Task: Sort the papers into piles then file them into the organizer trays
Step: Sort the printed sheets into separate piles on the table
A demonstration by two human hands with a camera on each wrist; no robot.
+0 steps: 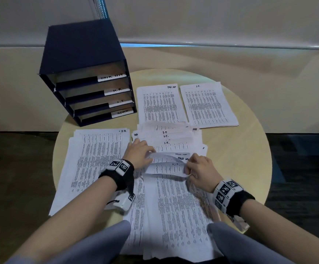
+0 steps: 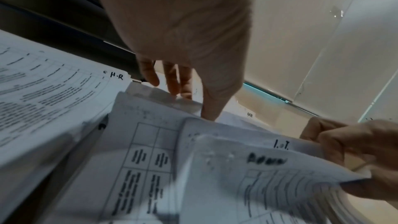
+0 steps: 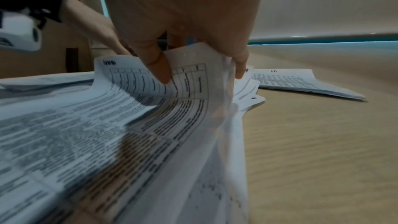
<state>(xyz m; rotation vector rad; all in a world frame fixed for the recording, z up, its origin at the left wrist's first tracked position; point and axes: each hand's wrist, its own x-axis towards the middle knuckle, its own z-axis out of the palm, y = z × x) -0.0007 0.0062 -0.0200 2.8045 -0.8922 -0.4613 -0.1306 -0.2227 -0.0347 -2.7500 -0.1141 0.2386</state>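
**Both hands leafing through the unsorted stack**

While the right hand (image 1: 200,171) pinches the curled top edges of several sheets between thumb and fingers, the left hand (image 1: 138,156) lies with fingers straight, pressing flat on the same bent pages at their other corner. Those pages belong to the unsorted stack (image 1: 173,206), thin white printed paper with tables and dense text, sitting at six o'clock on the round, pale wood-grain table (image 1: 246,159). Handwritten corner marks read "I.T." and, in the left wrist view, a smeared word that looks like "Admin".

At nine o'clock lies the H-R pile (image 1: 94,159), slightly fanned. At twelve o'clock sit the task-list pile (image 1: 159,104) and, just beside it toward one o'clock, the I.T. pile (image 1: 208,105), both squared flat. At eleven o'clock stands the organizer (image 1: 82,69), a dark blue boxy unit with four stacked trays bearing white labels; the third label is hard to read. Print on all the sheets is too blurred to make out, and the stack's near edge is hidden by the person's knees.
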